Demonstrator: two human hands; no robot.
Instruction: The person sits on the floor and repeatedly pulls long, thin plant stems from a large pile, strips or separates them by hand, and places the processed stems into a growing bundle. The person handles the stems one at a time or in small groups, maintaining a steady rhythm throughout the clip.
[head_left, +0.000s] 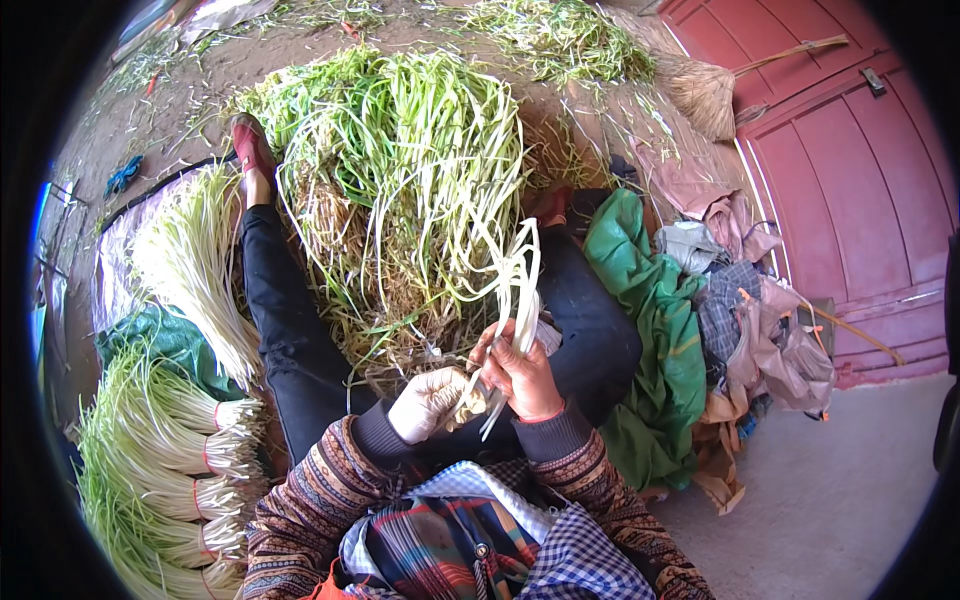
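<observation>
My right hand (520, 379), bare, grips a few long pale stalks (527, 292) that look like blanched garlic chives. Their leafy tops point away from me and droop, and the white ends stick out below my fingers. My left hand (431, 405) wears a whitish glove, soiled at the fingertips. It pinches the lower part of a stalk just beside my right hand. Beyond both hands, between my outstretched legs, lies a big heap of loose green stalks (442, 142), with dry brown leaf waste (390, 330) along its near side.
At left lie several bundles (217, 450) tied with red bands, and a loose pile of trimmed stalks (191, 262). A green woven sack (652, 337) and crumpled cloths (772, 322) lie at right. Farther off are a straw broom (697, 94), a red door (847, 180) and another green heap (562, 37).
</observation>
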